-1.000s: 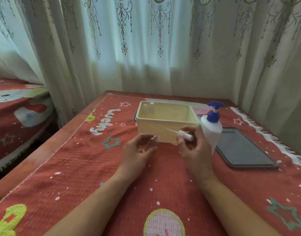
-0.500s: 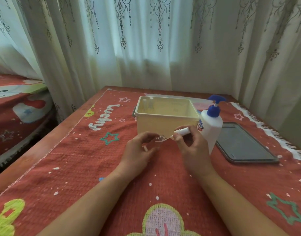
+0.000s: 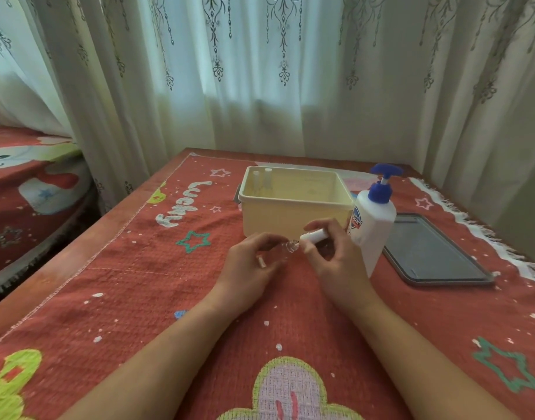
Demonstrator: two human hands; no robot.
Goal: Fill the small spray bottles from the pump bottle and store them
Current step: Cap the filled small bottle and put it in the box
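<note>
Our left hand (image 3: 254,268) curled round the small clear spray bottle (image 3: 291,245), pinching it between thumb and fingertips just above the red cloth (image 3: 139,283). A small white piece (image 3: 261,262) showed against the palm; we could not tell what it was. Our right hand (image 3: 335,262) pinched the white spray head (image 3: 314,237) between thumb and forefinger. Its tip sat at the bottle's mouth, but we could not tell whether it had gone in.

The room ahead was tight. The cream tub (image 3: 293,216) stood just beyond our fingers, its near wall facing us. Two small bottles (image 3: 261,180) stood upright in its far left corner. The pump bottle (image 3: 372,231) stood upright just right of our right hand and close against the tub's near right corner; we could not tell whether they touched. Right of it a dark tray (image 3: 432,253) lay flat, near the cloth's fringed border.

To the left, a broad stretch of cloth ran out to its stitched hem and the table's wooden edge (image 3: 78,253), with a bed (image 3: 33,183) beyond a gap. The curtain (image 3: 260,71) hung close behind the far edge and along the right side.
</note>
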